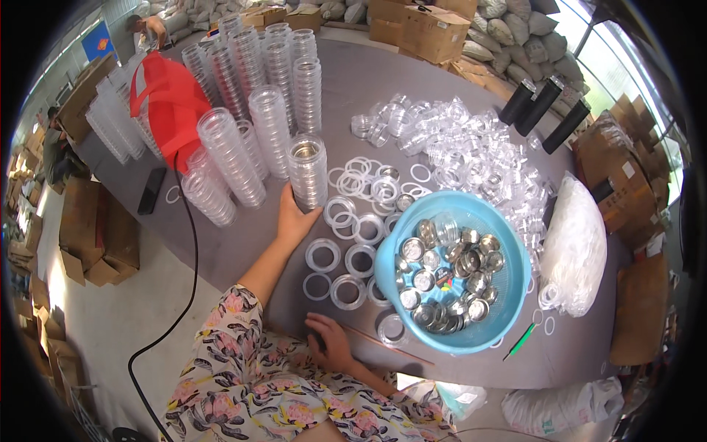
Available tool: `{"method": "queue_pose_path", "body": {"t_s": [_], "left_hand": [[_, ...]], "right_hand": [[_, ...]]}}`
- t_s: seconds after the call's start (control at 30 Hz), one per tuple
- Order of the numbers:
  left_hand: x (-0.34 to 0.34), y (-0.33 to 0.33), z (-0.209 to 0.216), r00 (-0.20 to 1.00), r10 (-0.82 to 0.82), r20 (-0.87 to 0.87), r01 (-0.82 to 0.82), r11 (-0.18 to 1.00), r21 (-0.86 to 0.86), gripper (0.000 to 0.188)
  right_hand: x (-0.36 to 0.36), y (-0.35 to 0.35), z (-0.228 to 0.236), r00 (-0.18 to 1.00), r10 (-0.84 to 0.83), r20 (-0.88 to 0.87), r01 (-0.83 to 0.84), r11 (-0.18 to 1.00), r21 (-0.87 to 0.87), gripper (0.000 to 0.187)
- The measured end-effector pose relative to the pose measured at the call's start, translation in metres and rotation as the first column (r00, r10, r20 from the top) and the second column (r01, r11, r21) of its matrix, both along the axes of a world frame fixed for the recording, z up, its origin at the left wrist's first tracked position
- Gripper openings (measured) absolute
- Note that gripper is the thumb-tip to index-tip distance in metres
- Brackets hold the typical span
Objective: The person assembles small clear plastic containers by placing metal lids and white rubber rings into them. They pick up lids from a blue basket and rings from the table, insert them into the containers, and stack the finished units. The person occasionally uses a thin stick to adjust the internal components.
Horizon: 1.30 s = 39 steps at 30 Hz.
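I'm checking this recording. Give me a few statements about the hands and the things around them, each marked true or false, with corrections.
1. The left hand grips a stack of clear plastic pieces. True.
2. The blue basket holds round silver-coloured pieces. True.
3. The blue basket stands to the left of the left hand. False: it stands to its right.
4. A green tool lies on the table. True.
5. The right hand is inside the blue basket. False: it is near the table's near edge.
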State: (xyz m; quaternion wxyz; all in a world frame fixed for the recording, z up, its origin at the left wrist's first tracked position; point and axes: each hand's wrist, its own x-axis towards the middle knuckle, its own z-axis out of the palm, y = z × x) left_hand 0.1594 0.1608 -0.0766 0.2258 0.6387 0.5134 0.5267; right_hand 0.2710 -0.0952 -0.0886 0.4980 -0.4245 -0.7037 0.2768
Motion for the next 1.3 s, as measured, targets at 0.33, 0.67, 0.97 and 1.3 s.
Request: {"method": "queue_pose_path", "body": {"t_s": [0.33,0.67,0.97,1.3], "left_hand": [[0.04,0.106,-0.003,1.0,0.024,-0.009,-0.024,0.999,0.028,0.08],[0.051,0.171,-0.02,0.836,0.541,-0.091,-0.546,0.835,-0.059,0.08],[0.067,0.2,-0.032,0.625,0.773,-0.108,-0.78,0.614,-0.12,0.089],[0.072,0.198,-0.015,0.647,0.762,0.011,-0.731,0.625,-0.276,0.094]], "right_hand": [[0.031,-0.002,0.001,0.997,-0.059,0.049,0.067,0.982,-0.178,0.032],[0.035,0.001,-0.023,0.997,0.064,0.053,-0.047,0.96,-0.274,0.039],[0.041,0.005,-0.067,0.956,0.283,-0.073,-0.289,0.875,-0.389,0.037],[0.044,0.003,-0.033,0.983,0.129,-0.131,-0.169,0.912,-0.373,0.033]]}}
